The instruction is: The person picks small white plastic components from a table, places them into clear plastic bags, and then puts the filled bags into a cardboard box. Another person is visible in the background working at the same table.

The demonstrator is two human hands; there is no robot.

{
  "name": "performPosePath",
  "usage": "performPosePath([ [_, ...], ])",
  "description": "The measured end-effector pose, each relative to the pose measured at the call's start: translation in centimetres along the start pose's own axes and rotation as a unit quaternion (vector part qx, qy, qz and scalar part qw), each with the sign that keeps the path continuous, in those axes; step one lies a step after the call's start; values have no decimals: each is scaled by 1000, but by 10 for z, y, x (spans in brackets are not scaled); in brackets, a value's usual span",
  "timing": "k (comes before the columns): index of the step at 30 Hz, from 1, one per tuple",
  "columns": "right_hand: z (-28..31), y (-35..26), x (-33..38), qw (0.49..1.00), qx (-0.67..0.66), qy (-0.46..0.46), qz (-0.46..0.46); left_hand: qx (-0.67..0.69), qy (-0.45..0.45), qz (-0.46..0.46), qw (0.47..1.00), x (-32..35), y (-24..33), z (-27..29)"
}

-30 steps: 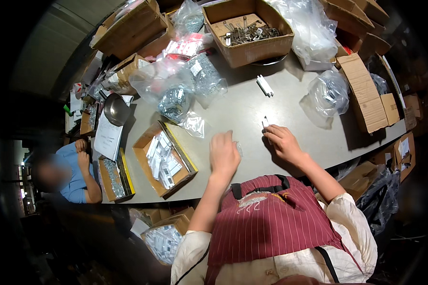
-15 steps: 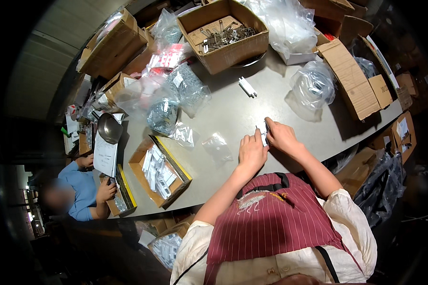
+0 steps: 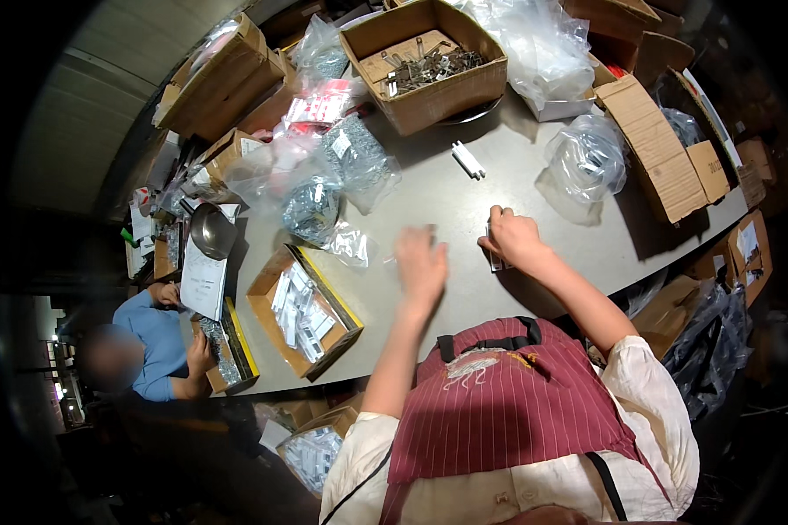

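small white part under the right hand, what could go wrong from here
The right hand partly covers the small white part, so a skew might go unnoticed. The left hand is off to the side and blurred, so the part could shift with only one hand on it. A reach might also knock the loose white pieces.

dark print (image 3: 714,165) on brown cardboard (image 3: 706,179); writing (image 3: 205,287) on white sheet (image 3: 197,304) illegible
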State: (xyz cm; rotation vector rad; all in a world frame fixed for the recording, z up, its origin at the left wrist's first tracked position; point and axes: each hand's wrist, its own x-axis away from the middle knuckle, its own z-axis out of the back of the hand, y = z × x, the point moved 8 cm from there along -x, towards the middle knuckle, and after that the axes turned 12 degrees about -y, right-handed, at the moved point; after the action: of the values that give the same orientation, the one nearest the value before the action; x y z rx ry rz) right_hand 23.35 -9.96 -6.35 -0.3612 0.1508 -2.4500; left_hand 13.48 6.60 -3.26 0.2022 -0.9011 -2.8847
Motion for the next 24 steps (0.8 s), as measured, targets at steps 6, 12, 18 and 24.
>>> performPosePath([
  [6, 12, -16, -5, 990, -109, -9, 88, -101, -66, 77, 990, 19, -75, 25],
  [12, 50, -19, 9, 888, -440, -22, 128, 83, -129, 81, 985, 36, -82, 20],
  [18, 39, -23, 15, 700, -704, -38, 112, 273, -100, 100, 952, 48, -55, 24],
  [24, 31, -40, 17, 656, -748, -6, 102, 175, -66, 48, 981, 48, 0, 20],
])
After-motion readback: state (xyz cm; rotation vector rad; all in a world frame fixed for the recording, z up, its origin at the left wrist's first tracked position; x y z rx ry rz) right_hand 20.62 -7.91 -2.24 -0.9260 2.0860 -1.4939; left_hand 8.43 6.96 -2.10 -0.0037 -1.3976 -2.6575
